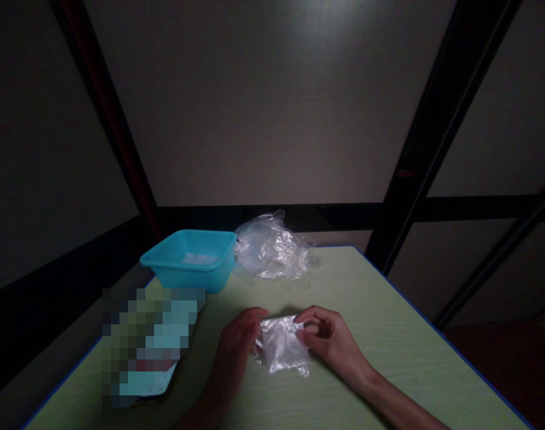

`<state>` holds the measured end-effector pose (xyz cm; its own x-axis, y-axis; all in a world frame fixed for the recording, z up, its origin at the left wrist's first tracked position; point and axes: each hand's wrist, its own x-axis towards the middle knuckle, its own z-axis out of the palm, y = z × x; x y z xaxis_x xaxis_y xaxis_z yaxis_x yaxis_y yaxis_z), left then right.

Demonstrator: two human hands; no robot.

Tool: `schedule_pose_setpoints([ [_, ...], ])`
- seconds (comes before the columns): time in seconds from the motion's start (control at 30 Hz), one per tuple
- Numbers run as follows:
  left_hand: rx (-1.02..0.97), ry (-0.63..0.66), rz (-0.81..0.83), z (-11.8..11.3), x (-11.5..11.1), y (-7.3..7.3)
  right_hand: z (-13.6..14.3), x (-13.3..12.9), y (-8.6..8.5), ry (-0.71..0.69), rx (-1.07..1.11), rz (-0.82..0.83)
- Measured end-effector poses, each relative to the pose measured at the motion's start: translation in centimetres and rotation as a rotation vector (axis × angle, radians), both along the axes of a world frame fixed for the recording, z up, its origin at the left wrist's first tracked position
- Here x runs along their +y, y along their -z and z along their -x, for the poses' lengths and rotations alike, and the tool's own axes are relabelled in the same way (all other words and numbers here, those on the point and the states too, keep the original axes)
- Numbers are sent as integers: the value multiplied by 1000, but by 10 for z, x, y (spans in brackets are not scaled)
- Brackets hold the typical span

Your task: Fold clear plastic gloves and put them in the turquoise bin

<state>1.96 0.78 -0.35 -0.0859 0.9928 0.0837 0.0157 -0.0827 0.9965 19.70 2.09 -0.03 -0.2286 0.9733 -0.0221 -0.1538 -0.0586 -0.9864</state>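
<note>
- The left hand (236, 346) and right hand (328, 337) meet over the near middle of the table (388, 334), both pinching 1 small clear plastic piece (283, 349) between them.
- The left hand's fingers curl around the piece's left edge; the right hand's thumb and fingertips (305, 327) nip its upper right corner. Neither hand is spread wide.
- The piece looks folded into a compact, roughly square packet (whether it is a glove or a bag cannot be told), held low over the table or resting on it.
- At the far edge lies a loose heap of the same clear plastic (272, 248), crumpled and unfolded.
- Just left of that heap, touching or nearly so, stands a turquoise tub (189, 263) at the far left corner; something pale lies on its bottom, too dim to name.
- A flat packet (151, 382) sits at the near left edge, partly blurred out.
- Judging progress: 1 piece seems nearly folded and not yet set down, while the heap suggests most of the work is left.
</note>
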Motion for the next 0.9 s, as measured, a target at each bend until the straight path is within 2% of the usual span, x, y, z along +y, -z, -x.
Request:
schedule_pose_setpoints([
  [0.07,9,51,19,1,0,1,0,0,1,4,-6,-29],
  [0.23,189,198,-18,-2,0,-1,-4,1,3,19,-52,-52],
  [0.33,243,194,-23,-5,0,0,-5,1,3,5,-68,-61],
  [0.47,255,164,33,-6,0,1,-6,0,1,-102,-48,-41],
  [0.9,119,208,145,-7,-4,-7,-13,-1,-1,-254,-127,-6],
])
